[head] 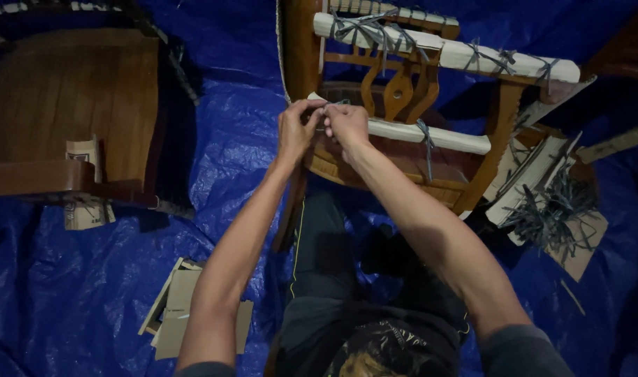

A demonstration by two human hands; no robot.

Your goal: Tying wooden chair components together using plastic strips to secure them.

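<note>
A brown wooden chair (pixel 301 49) lies on its side in front of me, its rails wrapped in white padding (pixel 444 53) tied with grey straps. My left hand (pixel 296 130) and my right hand (pixel 347 124) meet at the near end of the lower padded rail (pixel 444 138). Both pinch a grey strap (pixel 331 107) there, fingers closed around it. My arms reach forward over my dark trousers.
A blue tarp (pixel 235 146) covers the floor. Another wooden furniture piece (pixel 67 98) lies at the left. Cardboard pieces (pixel 182 307) lie near my left elbow. A pile of grey straps (pixel 549 209) on cardboard sits at the right.
</note>
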